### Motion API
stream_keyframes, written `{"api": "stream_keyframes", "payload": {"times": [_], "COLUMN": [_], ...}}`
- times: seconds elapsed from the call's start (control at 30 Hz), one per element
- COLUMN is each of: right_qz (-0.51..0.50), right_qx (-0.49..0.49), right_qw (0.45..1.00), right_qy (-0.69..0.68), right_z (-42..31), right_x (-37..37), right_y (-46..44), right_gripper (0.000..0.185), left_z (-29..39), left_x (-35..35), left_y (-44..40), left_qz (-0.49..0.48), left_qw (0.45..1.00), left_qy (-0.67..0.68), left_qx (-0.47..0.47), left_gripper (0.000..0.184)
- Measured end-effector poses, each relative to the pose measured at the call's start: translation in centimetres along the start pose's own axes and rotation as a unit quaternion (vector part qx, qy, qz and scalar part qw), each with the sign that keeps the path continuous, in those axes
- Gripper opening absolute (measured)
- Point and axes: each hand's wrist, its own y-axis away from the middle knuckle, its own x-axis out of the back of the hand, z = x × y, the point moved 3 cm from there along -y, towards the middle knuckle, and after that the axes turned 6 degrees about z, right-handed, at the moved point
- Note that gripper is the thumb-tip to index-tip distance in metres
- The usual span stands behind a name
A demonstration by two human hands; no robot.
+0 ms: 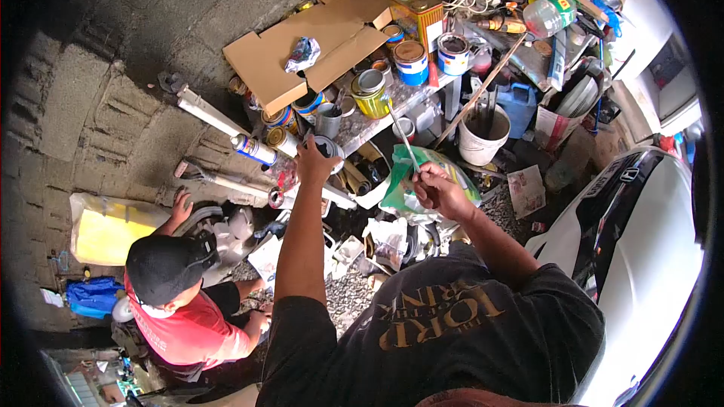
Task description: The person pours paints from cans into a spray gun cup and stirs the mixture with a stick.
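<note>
My left hand (314,161) is wrapped round the side of a small open can (336,154), whose inside looks dark. In my right hand (443,193) is a thin grey stick (404,139), pinched between the fingers and pointing up toward the bench. The tip of the stick is close to a yellow paint can (372,104) with a grey can on top; I cannot tell whether they touch. Left of my left hand lie a spray can (254,149) and another tin (282,140). A green plastic bag (402,194) is below the stick.
Blue-and-white paint cans (412,68) and a cardboard sheet (332,30) crowd the bench. A white bucket (483,136) stands beside a blue jerrycan (517,109). To the left crouches a person in a black cap (167,264). A white car (641,241) is at the right.
</note>
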Motion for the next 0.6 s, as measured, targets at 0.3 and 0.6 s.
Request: {"api": "stream_keyframes", "payload": {"times": [0.3, 0.6], "right_qz": [0.037, 0.042], "right_qx": [-0.050, -0.003], "right_qw": [0.997, 0.872], "right_qy": [0.046, 0.488], "right_z": [-1.2, 5.4], "right_x": [-1.2, -2.1], "right_y": [2.0, -4.3], "right_gripper": [0.021, 0.040], "left_z": [0.5, 0.6], "left_x": [0.6, 0.2], "left_y": [0.4, 0.7], "left_qz": [-0.005, 0.030], "left_qw": [1.000, 0.999], "left_qy": [0.010, -0.006], "left_qx": [-0.008, -0.029], "left_gripper": [0.113, 0.115]}}
